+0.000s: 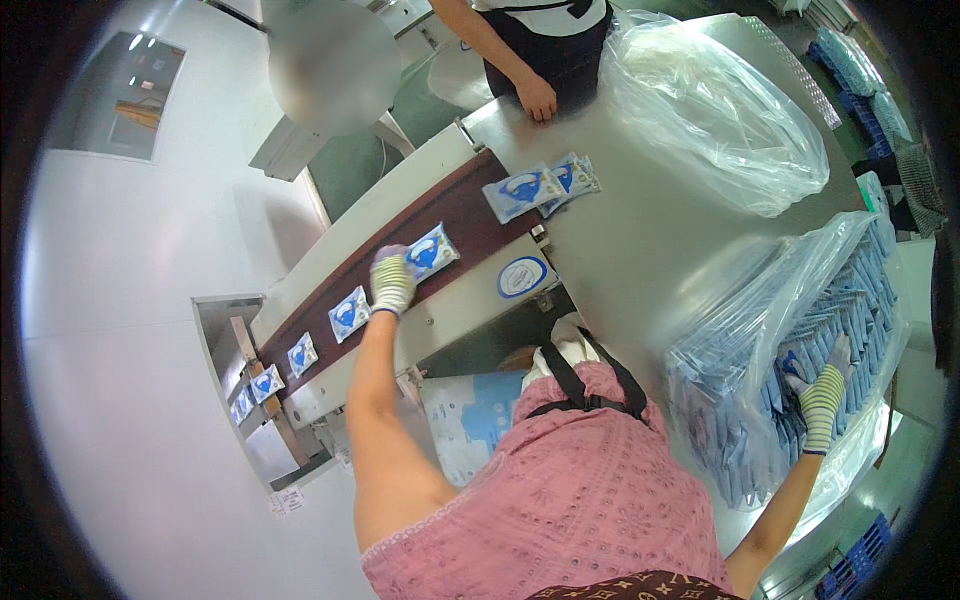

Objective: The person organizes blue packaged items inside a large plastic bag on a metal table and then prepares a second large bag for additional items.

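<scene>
On the belt (400,250), seven packets (432,250).

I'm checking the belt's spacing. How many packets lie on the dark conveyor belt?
7: two overlapping at the upper end, one by the left hand at, then and downward. More may be hidden.

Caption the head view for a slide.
Gloved left hand places a blue-and-white flat packet on the dark conveyor belt; right hand reaches into bagged packets.
</scene>
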Motion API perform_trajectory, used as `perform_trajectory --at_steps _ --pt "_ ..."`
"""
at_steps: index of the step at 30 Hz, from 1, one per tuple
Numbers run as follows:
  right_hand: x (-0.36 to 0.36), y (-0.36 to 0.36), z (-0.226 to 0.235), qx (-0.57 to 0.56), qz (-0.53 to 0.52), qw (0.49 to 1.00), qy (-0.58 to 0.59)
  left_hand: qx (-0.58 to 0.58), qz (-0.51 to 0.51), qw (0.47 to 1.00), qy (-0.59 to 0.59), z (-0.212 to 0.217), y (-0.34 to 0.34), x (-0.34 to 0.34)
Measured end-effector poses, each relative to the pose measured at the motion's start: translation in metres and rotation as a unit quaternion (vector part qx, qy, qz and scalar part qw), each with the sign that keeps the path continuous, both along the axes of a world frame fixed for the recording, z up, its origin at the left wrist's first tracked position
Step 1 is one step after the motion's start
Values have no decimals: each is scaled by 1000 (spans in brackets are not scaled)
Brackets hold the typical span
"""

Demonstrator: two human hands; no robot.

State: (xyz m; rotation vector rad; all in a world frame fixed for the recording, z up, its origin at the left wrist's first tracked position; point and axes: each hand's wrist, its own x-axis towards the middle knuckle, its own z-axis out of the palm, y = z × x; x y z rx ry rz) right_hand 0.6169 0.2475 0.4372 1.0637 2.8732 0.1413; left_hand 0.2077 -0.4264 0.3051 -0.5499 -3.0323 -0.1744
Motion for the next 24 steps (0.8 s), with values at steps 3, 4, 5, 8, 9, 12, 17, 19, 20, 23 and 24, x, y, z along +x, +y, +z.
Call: perform_trajectory --at_steps 3,4,5,8,9,12,17,19,20,23,24 --pt "-3 0 0 1 -4 1000 -2 -180 140 967 -116 -5 -67 -13" --pt "1 1 -2 5 0 1000 0 -230 181 940 -174 -2 -78 -12" --pt "2 3 -2 5 2 1000 -3 -245 194 930 -192 -9 -95 -9" --pt "4 4 -2 13 0 1000 -13 -258 192 892 -319 -13 -92 -25" --pt "3 3 -2 17 -6 1000 -17 -279 162 888 -327 -2 -74 -31" --pt "-1 -7 5 13 -28 999 -30 -272 92 893 -346 10 -54 -40" --pt "-6 -11 7 18 -25 999 -23 77 40 876 -475 -17 -36 -65" --pt "-10 -17 10 18 -42 999 -29 177 8 869 -462 -8 15 -75" --pt "-10 -18 11 12 -35 999 -24 217 -9 863 -456 1 45 -83" --pt "-8 -17 12 7 -24 999 -20 216 -39 848 -483 19 129 -111" --pt "-9 -17 12 1 -25 1000 -18 161 -63 864 -472 21 153 -122"
